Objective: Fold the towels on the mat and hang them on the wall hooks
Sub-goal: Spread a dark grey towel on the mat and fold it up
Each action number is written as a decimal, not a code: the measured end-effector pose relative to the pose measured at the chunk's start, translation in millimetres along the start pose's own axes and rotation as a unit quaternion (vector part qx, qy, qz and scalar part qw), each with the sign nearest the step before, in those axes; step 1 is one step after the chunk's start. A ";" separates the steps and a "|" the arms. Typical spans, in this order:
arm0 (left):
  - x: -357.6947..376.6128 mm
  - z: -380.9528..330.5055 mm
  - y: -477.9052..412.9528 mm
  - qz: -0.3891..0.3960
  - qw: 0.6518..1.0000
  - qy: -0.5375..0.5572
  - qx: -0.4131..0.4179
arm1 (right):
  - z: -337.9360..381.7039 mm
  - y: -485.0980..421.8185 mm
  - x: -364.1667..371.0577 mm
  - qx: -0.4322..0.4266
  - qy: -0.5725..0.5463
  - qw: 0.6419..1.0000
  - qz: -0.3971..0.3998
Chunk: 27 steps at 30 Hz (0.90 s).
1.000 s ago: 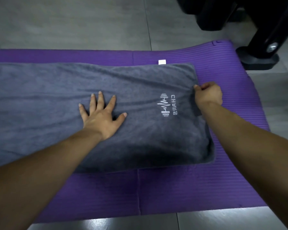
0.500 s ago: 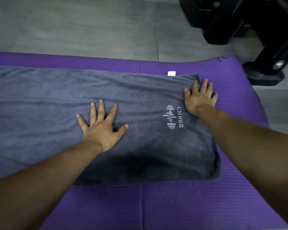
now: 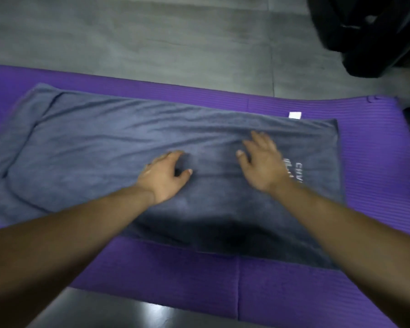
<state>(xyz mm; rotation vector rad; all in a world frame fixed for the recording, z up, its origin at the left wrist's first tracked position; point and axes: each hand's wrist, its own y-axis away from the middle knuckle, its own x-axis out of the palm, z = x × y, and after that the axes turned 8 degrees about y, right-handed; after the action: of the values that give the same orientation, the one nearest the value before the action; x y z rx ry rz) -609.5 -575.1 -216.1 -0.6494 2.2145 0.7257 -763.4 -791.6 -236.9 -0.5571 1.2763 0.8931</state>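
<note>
One towel (image 3: 104, 143) lies flat on the mat (image 3: 294, 292), apparently folded once lengthwise. My left hand (image 3: 162, 179) rests on it, fingers loosely bent; right hand (image 3: 263, 164) spread flat. More folding and hanging left; hooks unseen.

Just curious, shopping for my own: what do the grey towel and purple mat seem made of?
Grey towel: soft matte napped cloth, probably microfibre or terry, since it wrinkles in gentle folds. Purple mat: likely foam, matte, with fine parallel ribs across its surface.
</note>
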 end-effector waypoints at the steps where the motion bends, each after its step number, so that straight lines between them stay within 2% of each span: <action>1: -19.0 12.2 7.3 0.012 1.000 -0.009 -0.009 | 27.4 2.9 5.1 -0.036 -0.022 0.999 0.017; 3: -62.9 43.2 22.1 0.043 0.997 -0.042 -0.041 | 83.6 4.3 11.0 -0.098 -0.050 0.993 0.032; 7: -142.3 110.5 41.9 0.080 0.989 -0.100 -0.080 | 180.4 1.7 14.5 -0.170 -0.062 0.980 0.079; 11: -189.1 175.3 58.5 0.045 0.992 -0.076 -0.095 | 250.1 -4.7 32.7 -0.207 -0.032 0.971 0.114; 16: -224.1 269.8 91.6 -0.023 0.982 -0.043 -0.182 | 331.5 -31.5 55.8 -0.228 0.002 0.962 0.150; 20: -241.7 330.8 119.6 -0.089 0.956 0.000 -0.280 | 400.6 -72.0 68.2 -0.224 -0.002 0.966 0.130; 23: -245.3 357.9 122.9 -0.110 0.944 0.061 -0.306 | 451.4 -120.8 76.5 -0.188 -0.041 0.974 0.115; 27: -249.3 388.1 122.5 -0.090 0.937 0.092 -0.323 | 504.7 -193.5 86.4 -0.122 -0.085 0.986 0.077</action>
<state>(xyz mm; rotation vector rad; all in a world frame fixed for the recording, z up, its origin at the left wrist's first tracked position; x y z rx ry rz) -350.8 -174.2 -223.0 -1.2668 2.0213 1.3589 -312.9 -481.0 -225.5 -0.5656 1.0714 1.2116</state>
